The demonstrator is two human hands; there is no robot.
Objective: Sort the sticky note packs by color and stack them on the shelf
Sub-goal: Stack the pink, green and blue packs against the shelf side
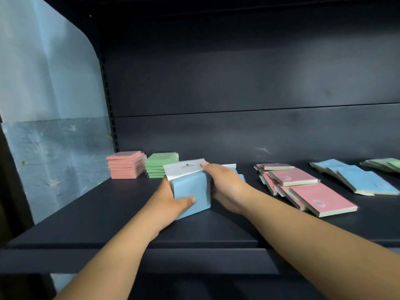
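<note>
1. Sticky note packs in blue (191, 189) are the matter in hand: a bundle of them, tilted with its white hang-tab uppermost, is held between both hands above the middle of the shelf (97, 213), nearer its front edge than the sorted piles.
2. Left hand (171, 201) grips the bundle's lower left side, thumb curled across the blue face; right hand (225, 187) holds the right side, fingers wrapped behind and fingertips pinching the tab's top corner.
3. Right of the hands, loose pink-topped packs (311, 191) lie overlapping in a fan, not yet sorted; further right, loose blue packs (359, 178) sprawl toward the shelf's right end, with a few green ones (385, 164) just beyond.
4. Toward the back left corner stand two tidy piles, pink stack (126, 166) and green stack (160, 165), just beside each other.
5. Judging by this, the step is starting or adding to a blue pile. Something pale blue shows behind the right hand, but I cannot tell whether it is a pile.
6. Next move calls for squaring the bundle, laying it flat right of the green stack, edges aligned, then releasing both grips evenly.
</note>
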